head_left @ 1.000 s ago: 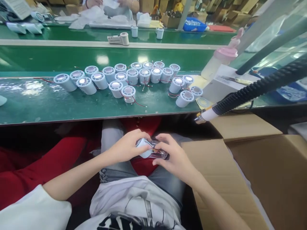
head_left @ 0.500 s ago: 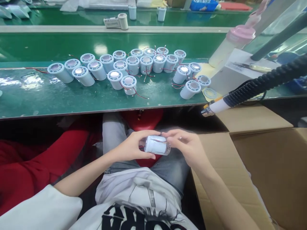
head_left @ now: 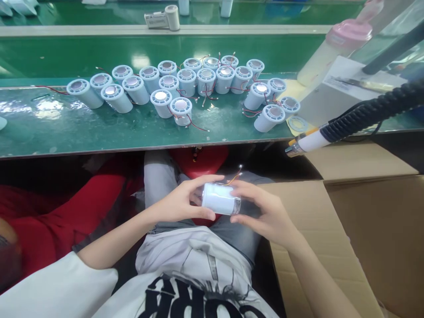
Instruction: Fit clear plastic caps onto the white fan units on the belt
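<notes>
Above my lap, a pale blue plastic cylinder (head_left: 218,199) lies on its side between my two hands. Clear film wraps it and sticks out past its right end. Thin red and yellow wires (head_left: 236,177) with small white connectors rise from behind it. My left hand (head_left: 187,201) grips the left end, thumb below and fingers above. Around the right end are the curved fingers and thumb of my right hand (head_left: 265,210); its fingertips touch the upper side. Several similar cylinders (head_left: 206,84) with silvery round centres and thin wires stand on the green bench beyond.
The bench edge (head_left: 132,149) runs across in front of my knees. A black corrugated hose with a metal-tipped nozzle (head_left: 294,150) reaches in from the right, above an open cardboard box (head_left: 298,221). A pink-capped bottle (head_left: 347,37) stands behind. Someone in red (head_left: 59,221) sits at my left.
My right hand has gone from pinching near the wires to spreading around the cylinder's right end. The wires now point up and away. The view has tilted down slightly.
</notes>
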`<state>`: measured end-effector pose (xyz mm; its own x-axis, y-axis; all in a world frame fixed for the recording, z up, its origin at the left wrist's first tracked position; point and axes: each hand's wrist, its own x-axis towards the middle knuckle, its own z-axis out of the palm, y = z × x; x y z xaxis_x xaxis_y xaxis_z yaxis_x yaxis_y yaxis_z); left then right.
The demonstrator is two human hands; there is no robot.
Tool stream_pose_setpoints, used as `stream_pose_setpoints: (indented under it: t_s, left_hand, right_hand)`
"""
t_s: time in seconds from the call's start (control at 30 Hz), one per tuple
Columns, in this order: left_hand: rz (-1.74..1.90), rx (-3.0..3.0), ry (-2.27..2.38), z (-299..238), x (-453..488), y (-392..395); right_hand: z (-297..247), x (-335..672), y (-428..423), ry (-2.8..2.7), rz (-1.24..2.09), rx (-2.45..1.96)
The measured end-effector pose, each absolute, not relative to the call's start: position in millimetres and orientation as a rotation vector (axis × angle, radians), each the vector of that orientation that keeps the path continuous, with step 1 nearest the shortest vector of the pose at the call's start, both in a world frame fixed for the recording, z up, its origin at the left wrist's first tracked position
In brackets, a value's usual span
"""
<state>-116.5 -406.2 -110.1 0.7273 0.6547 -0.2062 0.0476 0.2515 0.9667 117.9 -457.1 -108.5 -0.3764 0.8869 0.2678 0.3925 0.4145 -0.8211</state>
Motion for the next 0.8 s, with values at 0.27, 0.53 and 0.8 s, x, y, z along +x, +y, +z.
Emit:
stream_pose_setpoints:
  t_s: [0.27, 0.53, 0.8]
  left_hand:
    - [0.502, 1.501, 0.633, -105.8, -120.4, -406.9]
    - [0.510, 1.564, 0.615, -103.0, -121.5, -405.9]
    - [0.522, 1.580, 0.600, -103.4, -120.7, -405.7]
  right_hand:
    - [-103.2, 115.9, -462.0, -1.729, 1.176, -1.110]
    - [-97.1, 114.3, -460.9, -1.478, 1.500, -1.137]
    - [-95.6, 110.0, -457.9, -1.218, 1.728, -1.199]
